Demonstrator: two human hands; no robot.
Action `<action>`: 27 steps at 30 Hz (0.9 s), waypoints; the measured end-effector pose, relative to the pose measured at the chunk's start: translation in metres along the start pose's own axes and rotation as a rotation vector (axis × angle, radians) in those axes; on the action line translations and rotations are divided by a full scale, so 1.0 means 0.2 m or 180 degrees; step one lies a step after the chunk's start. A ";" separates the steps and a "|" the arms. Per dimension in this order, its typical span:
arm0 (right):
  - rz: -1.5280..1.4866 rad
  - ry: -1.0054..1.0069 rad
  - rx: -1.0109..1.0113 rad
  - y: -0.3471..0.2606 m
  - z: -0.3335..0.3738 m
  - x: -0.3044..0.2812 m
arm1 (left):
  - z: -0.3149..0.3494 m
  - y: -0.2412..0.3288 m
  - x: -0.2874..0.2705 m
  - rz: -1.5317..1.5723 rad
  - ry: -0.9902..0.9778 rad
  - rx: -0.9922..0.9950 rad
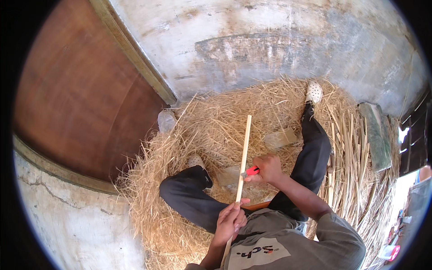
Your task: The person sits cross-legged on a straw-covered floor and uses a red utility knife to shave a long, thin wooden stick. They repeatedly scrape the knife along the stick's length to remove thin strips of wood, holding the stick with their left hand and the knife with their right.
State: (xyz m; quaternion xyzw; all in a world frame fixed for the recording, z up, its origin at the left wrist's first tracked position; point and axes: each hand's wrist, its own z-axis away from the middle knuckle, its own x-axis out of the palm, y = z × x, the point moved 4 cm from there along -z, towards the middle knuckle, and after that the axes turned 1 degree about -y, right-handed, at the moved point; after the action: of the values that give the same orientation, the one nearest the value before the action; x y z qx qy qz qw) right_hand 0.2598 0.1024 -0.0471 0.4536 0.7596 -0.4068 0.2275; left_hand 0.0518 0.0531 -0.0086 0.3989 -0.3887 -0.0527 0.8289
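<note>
A long pale strip, which looks like split bamboo or wood (246, 143), slants up and away from my lap. Around its lower part my left hand (231, 218) is closed, with the tail end running back beside my shirt. My right hand (267, 168) grips a red-handled utility knife (253, 170). The knife's blade end meets the strip's right side about halfway along the visible length. Where exactly the blade edge sits is too small to tell.
Straw-like shavings (216, 121) heap around my spread legs. A bundle of long strips (348, 157) lies to the right, beside a greenish stone slab (377, 135). A pale block (280, 138) rests in the shavings. A brown door (85, 90) and a stained wall (270, 49) bound the space.
</note>
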 end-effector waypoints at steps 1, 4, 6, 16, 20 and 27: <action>0.0012 0.0048 -0.0059 0.00 -0.02 0.00 | 0.00 0.00 0.00 0.0092 0.0001 -0.0003; 0.0085 0.0076 -0.0132 0.05 -0.06 0.04 | 0.01 -0.01 -0.02 0.0301 0.0018 -0.0025; -0.0005 0.0224 -0.0053 0.09 -0.08 0.08 | 0.01 -0.01 -0.03 0.0385 0.0021 -0.0034; 0.0375 -0.0293 0.1247 0.42 -0.21 0.13 | 0.06 -0.05 -0.06 0.0327 0.0051 -0.0243; 0.0738 -0.0370 0.1137 0.55 -0.27 0.09 | 0.08 -0.08 -0.10 0.0262 0.0064 -0.0296; 0.0396 -0.0026 0.2965 1.01 -0.16 -0.07 | 0.19 -0.11 -0.14 -0.0184 0.0210 -0.0343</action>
State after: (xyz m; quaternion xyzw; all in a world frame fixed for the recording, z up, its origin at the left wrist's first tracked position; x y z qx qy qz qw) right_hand 0.4434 0.1737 -0.1010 0.5505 0.4666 -0.6917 0.0266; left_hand 0.0109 0.0254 -0.0274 0.3664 -0.3461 -0.0844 0.8596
